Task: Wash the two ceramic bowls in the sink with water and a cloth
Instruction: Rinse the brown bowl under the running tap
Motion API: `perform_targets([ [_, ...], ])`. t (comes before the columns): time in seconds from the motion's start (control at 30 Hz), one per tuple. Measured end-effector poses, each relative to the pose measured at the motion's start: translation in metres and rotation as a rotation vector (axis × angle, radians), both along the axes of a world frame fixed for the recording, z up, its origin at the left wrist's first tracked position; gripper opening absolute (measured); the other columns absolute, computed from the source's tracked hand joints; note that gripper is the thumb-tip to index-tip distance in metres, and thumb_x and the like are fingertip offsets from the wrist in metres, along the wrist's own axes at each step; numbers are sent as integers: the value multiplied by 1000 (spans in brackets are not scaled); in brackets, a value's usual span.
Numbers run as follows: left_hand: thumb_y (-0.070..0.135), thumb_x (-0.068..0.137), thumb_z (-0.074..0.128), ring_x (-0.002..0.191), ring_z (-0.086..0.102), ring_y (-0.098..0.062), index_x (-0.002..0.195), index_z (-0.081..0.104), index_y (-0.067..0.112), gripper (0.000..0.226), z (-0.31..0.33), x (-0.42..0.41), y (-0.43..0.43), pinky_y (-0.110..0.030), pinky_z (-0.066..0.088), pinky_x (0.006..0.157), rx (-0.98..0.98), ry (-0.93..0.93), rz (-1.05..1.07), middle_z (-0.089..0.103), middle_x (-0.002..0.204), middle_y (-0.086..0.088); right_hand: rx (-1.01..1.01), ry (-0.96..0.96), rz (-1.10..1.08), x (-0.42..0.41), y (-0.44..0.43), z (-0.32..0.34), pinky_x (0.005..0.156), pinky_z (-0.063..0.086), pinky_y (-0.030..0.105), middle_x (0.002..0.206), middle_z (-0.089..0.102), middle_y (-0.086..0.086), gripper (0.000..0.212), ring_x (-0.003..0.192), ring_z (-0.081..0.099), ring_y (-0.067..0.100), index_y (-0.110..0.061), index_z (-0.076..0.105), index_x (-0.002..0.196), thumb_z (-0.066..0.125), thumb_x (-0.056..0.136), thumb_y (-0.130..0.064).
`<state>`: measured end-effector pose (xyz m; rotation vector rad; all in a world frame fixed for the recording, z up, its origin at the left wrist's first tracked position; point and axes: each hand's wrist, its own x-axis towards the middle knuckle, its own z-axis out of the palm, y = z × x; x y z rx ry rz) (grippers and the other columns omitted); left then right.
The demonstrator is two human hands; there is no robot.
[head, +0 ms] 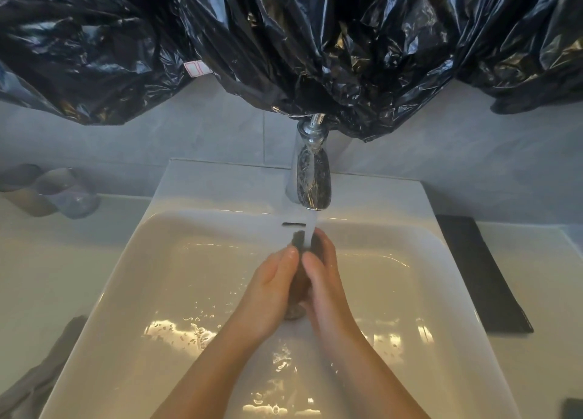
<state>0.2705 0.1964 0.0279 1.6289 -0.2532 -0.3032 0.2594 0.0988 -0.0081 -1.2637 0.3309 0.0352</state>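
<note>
Both hands are under the chrome tap, in the running water stream. The left hand and right hand are clamped together round a dark wadded cloth, grasping it between palms and thumbs; the far fingers are hidden. Nothing else is held.

The two pale, rounded ceramic bowls sit far left of the tap on the counter, outside the white rectangular ceramic sink. They are blurred, so whether they are upright or tipped I cannot tell. By my read, no bowl has been washed yet and this is only cloth wetting.

Risks from here:
- Wet hands reaching left of the tap for glazed bowls could lose them, and they would knock or chip on the hard basin.
- The stream hits the cloth high, close below the tap, so spray may go over the rim onto the counter and the black folded towel right of the tap.
- If the cloth is let go it falls straight down from the tap onto the metal drain, which could block it and pool water.
- Crinkled black plastic sheeting hangs just above the tap; a raised bowl could snag it.
</note>
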Motion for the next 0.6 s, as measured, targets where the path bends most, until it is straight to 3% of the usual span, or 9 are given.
perform_targets([
  [0.07, 46, 93, 34, 64, 53, -11, 78, 60, 13, 44, -4, -3, -2, -30, 45, 61, 92, -151, 33, 56, 68, 3, 205, 63, 14, -1, -1, 7, 73, 51, 30, 95, 68, 1, 23, 91, 68, 16, -30, 66, 104, 50, 94, -42],
  [0.17, 49, 92, 33, 58, 44, -6, 71, 55, 11, 49, -4, -10, -2, -26, 35, 55, 157, -242, 8, 48, 62, 10, 440, 145, 87, -1, -7, 20, 65, 45, 30, 64, 60, -3, 47, 63, 63, 11, -22, 66, 65, 42, 94, -51],
  [0.23, 37, 101, 35, 59, 52, 0, 70, 59, 19, 43, 0, -11, -5, -18, 39, 56, 70, -114, 53, 55, 61, 12, 394, 124, 114, 1, -2, 23, 68, 43, 30, 65, 58, -6, 39, 66, 61, 10, -25, 63, 71, 45, 93, -52],
  [0.3, 24, 104, 32, 61, 59, 3, 72, 63, 22, 45, 6, -9, -11, -13, 44, 58, -12, 53, 112, 64, 61, 11, 256, 97, 15, 4, 3, 7, 70, 46, 25, 77, 58, -10, 25, 78, 59, 12, -25, 61, 95, 47, 93, -45],
  [0.37, 31, 103, 33, 62, 62, -4, 73, 65, 15, 46, 4, -10, -16, -19, 47, 58, -16, 54, 137, 66, 62, 7, 258, 56, -38, 4, 7, 2, 71, 48, 25, 80, 59, -8, 31, 83, 59, 14, -20, 57, 107, 49, 89, -45],
  [0.47, 51, 89, 30, 56, 52, -20, 65, 54, 10, 54, -9, -9, -7, -35, 41, 53, 116, -179, 100, 53, 58, -4, 446, 145, 39, -2, 4, 14, 71, 47, 30, 70, 59, -2, 37, 72, 61, 14, -19, 63, 82, 48, 90, -52],
  [0.53, 50, 90, 28, 51, 40, -12, 60, 44, 17, 48, -11, -8, 0, -30, 31, 51, 221, -280, 60, 42, 54, 5, 528, 177, 81, -2, 1, 21, 71, 49, 32, 71, 62, 3, 47, 71, 65, 16, -17, 67, 74, 47, 90, -55],
  [0.6, 45, 93, 30, 53, 48, -6, 59, 54, 28, 45, -6, -9, -1, -25, 36, 52, 148, -215, 40, 51, 55, 11, 494, 140, 77, -3, 1, 24, 71, 49, 31, 73, 63, 2, 42, 72, 65, 15, -19, 68, 73, 50, 88, -54],
])
